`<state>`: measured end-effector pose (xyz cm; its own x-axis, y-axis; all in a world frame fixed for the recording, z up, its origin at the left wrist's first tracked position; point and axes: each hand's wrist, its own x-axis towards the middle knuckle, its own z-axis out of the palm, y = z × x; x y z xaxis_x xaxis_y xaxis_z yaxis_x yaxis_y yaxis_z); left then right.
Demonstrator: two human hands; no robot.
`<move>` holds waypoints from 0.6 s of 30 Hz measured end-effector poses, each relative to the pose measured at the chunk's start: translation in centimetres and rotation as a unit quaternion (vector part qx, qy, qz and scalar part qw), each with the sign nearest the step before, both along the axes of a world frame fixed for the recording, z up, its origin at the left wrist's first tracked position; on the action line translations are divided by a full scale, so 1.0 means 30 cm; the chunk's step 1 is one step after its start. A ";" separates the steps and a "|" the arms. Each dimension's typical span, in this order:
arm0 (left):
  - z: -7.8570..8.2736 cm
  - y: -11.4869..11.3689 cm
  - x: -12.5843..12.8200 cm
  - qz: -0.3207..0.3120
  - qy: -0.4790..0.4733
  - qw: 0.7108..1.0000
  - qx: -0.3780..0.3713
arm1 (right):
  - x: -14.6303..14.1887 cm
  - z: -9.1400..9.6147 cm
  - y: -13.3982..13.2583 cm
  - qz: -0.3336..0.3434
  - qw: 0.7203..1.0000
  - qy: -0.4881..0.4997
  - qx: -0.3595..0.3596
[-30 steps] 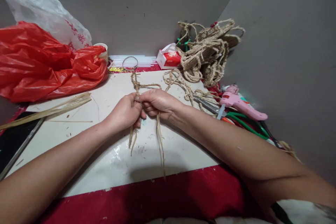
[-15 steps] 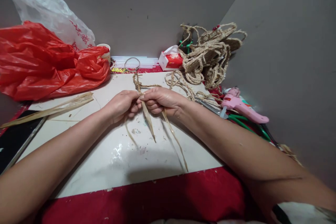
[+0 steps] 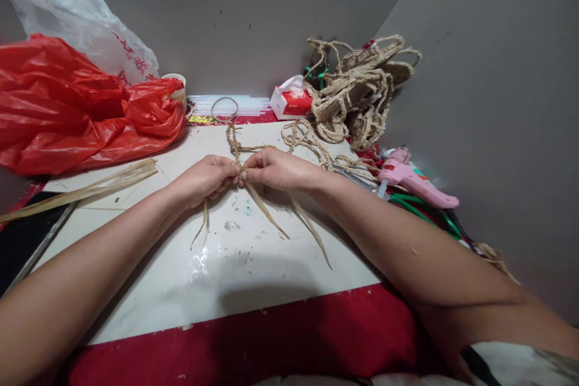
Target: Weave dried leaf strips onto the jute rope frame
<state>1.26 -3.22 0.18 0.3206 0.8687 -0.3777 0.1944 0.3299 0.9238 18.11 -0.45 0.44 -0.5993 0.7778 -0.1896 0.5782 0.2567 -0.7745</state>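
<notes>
Both of my hands meet over the white board [image 3: 253,277], pinching a thin braid of dried plant fibre [image 3: 233,143]. My left hand [image 3: 208,180] is closed on it from the left, and a thin strand [image 3: 203,222] hangs below that hand. My right hand [image 3: 275,170] pinches the braid with thumb and forefinger. Loose flat strands fan out beneath: a middle strand [image 3: 266,211] and a right-hand strand [image 3: 314,235]. The braid's looped far end lies beyond my fingers, and a cord runs from it behind my right hand. My fingers partly hide the crossing point.
At the left lie a red plastic bag [image 3: 81,114] and dried leaf strips [image 3: 104,184]. Behind stand clear glue sticks [image 3: 253,105], a wire ring [image 3: 225,110] and a tissue pack [image 3: 292,99]. To the right are a heap of braided cord [image 3: 357,96] and a pink glue gun [image 3: 418,184].
The loose strands have swung apart: the left one further left, the other two to the right. My right fingers have opened out from a tighter curl into a pinch. The view has shifted slightly.
</notes>
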 end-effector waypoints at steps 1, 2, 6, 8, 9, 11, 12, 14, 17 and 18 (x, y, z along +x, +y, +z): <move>0.000 -0.002 0.001 0.006 -0.002 1.000 -0.002 | 0.003 0.012 -0.003 0.010 1.000 -0.018 0.009; 0.000 -0.003 0.002 0.013 0.002 1.000 -0.002 | 0.006 0.027 -0.007 0.020 0.999 -0.039 0.020; -0.008 -0.008 0.015 0.036 0.030 0.999 0.019 | 0.012 0.092 -0.029 0.048 0.985 -0.135 0.093; -0.013 -0.012 0.021 0.048 0.028 0.998 0.033 | 0.008 0.114 -0.046 0.056 0.980 -0.155 0.113; -0.016 -0.014 0.023 0.052 0.020 0.998 0.038 | 0.003 0.119 -0.055 0.063 0.979 -0.154 0.114; -0.021 -0.018 0.027 0.056 -0.004 0.998 0.035 | -0.010 0.116 -0.076 0.072 0.980 -0.146 0.112; -0.024 -0.020 0.028 0.057 -0.020 0.998 0.030 | -0.018 0.108 -0.086 0.074 0.980 -0.144 0.115; -0.027 -0.026 0.029 0.062 -0.058 0.996 0.015 | -0.037 0.085 -0.107 0.067 0.978 -0.142 0.135; -0.026 -0.033 0.030 0.063 -0.107 0.992 0.005 | -0.062 0.057 -0.143 0.045 0.975 -0.143 0.162; -0.024 -0.035 0.030 0.059 -0.109 0.992 0.004 | -0.066 0.057 -0.158 0.051 0.974 -0.152 0.159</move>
<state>2.15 -4.26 -0.55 0.2899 0.9077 -0.3033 -0.0508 0.3311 0.9422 16.12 -5.18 2.14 -0.6301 0.7655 -0.1301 0.7276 0.5236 -0.4432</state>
